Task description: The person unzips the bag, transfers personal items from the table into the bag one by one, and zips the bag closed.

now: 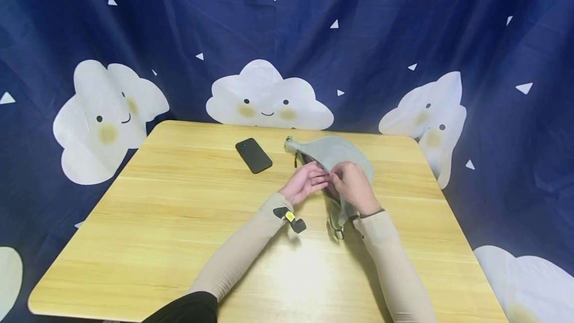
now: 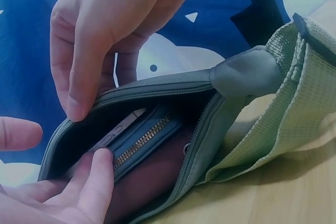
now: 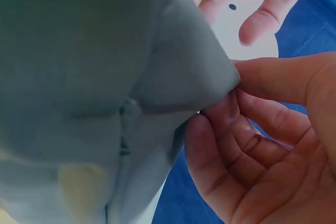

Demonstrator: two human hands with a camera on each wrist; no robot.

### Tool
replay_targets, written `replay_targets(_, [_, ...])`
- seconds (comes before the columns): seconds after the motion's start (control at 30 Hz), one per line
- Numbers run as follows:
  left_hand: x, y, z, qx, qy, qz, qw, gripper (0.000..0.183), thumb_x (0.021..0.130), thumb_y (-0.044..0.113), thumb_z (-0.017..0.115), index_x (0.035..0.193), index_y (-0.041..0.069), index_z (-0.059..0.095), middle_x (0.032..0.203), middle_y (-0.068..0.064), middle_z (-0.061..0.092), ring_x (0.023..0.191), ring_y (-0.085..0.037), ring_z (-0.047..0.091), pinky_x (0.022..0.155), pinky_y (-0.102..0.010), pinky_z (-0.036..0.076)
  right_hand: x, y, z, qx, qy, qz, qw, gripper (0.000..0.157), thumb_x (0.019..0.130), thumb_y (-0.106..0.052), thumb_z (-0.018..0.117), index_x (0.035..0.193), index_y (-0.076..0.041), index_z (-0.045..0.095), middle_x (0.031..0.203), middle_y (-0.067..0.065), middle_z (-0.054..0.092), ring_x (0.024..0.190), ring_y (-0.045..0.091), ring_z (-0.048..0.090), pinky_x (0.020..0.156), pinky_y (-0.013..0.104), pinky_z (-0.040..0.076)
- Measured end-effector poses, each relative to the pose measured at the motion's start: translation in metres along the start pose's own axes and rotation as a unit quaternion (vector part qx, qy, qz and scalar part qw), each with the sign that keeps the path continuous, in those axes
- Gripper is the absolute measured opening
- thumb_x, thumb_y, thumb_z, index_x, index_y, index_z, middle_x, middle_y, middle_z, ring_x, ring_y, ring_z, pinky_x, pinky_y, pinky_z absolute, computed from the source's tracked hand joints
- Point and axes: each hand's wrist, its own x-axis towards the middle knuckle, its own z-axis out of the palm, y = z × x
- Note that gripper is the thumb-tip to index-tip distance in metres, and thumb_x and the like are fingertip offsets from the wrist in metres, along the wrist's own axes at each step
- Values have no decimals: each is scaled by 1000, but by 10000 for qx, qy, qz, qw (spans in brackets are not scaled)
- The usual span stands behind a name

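A grey-green waist bag (image 1: pixel 343 149) lies on the table with its zip undone. My right hand (image 1: pixel 357 189) pinches the upper rim of its opening between thumb and fingers, holding it raised. Fairly straight fingers of my left hand (image 1: pixel 306 182) reach into the mouth of the bag, the thumb staying outside. Inside, the left wrist view shows a dark blue zipped pouch (image 2: pixel 140 148) with brass teeth. Beside it sit a thin pale-edged flat object (image 2: pixel 116 129) and a reddish-brown surface (image 2: pixel 149 190). Whether the left fingertips grip any of these is hard to see.
A black smartphone (image 1: pixel 253 155) lies left of the bag on the wooden table (image 1: pixel 179 203). The bag's webbing strap (image 2: pixel 278 124) and buckle (image 1: pixel 337 233) hang toward the near side. A blue cloud-patterned curtain (image 1: pixel 287 34) stands behind the table's far edge.
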Motion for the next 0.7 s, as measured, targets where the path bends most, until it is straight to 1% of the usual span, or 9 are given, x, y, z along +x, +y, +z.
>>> replay_targets(0.07, [-1,0,-1,134,12,8,9999,16,99,10,50,115,12,52,113,-13,72,101,-21,72,110,-45,55,0,0,0,1,-7,-10,10000,10,92,-6,70,92,3,75,92,18,78,92,35,74,84,51,60])
replay_targets(0.13, [-2,0,-3,324,60,-1,9995,28,101,12,50,129,9,48,124,-19,71,101,-21,73,110,-46,55,0,0,1,-3,-2,-20,10000,10,92,-6,70,92,2,75,92,18,78,92,35,74,84,50,60])
replay_targets(0.2, [-3,0,-6,567,150,-19,9983,41,102,13,50,142,7,42,131,-21,69,97,-19,74,106,-44,58,-1,0,1,-7,-2,-25,10000,10,92,-6,70,91,2,75,92,17,78,92,35,74,84,50,60])
replay_targets(0.3, [-4,1,-13,1069,293,-26,9938,46,103,13,53,147,4,42,126,-19,71,87,-15,74,91,-36,64,-1,0,2,-18,0,-12,10000,9,92,-6,70,91,2,75,92,17,78,92,35,74,84,51,60])
replay_targets(0.37, [-5,3,-18,1632,390,55,9858,41,102,14,54,142,2,50,118,-18,74,81,-14,72,78,-29,65,-1,0,2,-20,0,8,10000,9,92,-6,70,92,2,75,93,18,78,92,35,74,84,51,60])
replay_targets(0.43, [-7,7,-23,2326,504,208,9711,36,101,15,55,135,1,58,112,-18,75,77,-14,71,70,-25,62,-1,-1,2,-6,-4,26,10000,10,91,-5,70,93,3,75,93,18,78,92,35,74,84,50,60])
replay_targets(0.5, [-9,12,-28,3023,624,374,9504,34,100,15,56,129,0,63,109,-19,75,77,-16,70,66,-22,60,-2,-1,1,18,-13,45,10000,10,91,-5,69,93,3,75,94,18,78,92,35,74,85,50,60])
replay_targets(0.63, [-15,25,-40,4241,788,618,9001,33,101,20,56,125,1,66,108,-17,75,83,-22,73,70,-24,60,-2,-2,0,49,-34,60,10000,10,92,-5,69,94,2,75,94,19,78,91,35,74,85,50,61])
replay_targets(0.7, [-19,33,-47,4800,902,693,8699,31,102,22,56,124,3,68,105,-13,76,86,-23,74,75,-28,60,-2,-2,0,67,-57,79,9999,10,92,-5,69,94,3,75,94,19,78,91,35,74,85,50,61])
